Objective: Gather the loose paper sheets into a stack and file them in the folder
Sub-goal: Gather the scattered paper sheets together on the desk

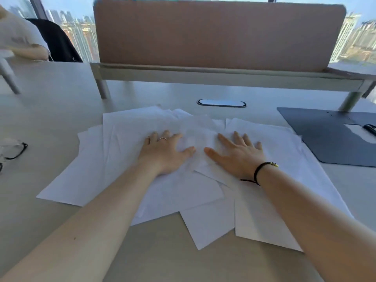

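Several loose white paper sheets (114, 155) lie spread and overlapping across the middle of the desk, at mixed angles. My left hand (164, 153) rests flat on them with fingers apart, a ring on one finger. Just to its right, my right hand (238, 154) also lies flat on the sheets, fingers spread, with a black cord bracelet at the wrist. Neither hand grips a sheet. A dark blue-grey folder (325, 137) lies open and flat at the right, its clip near the frame edge, touching the rightmost sheets.
A brown divider panel (219, 33) on a raised shelf runs along the back of the desk (50, 110). A cable port (221, 103) sits behind the sheets. Black-framed glasses (17, 151) lie at the left edge. Another person's arm (26, 51) shows at far left.
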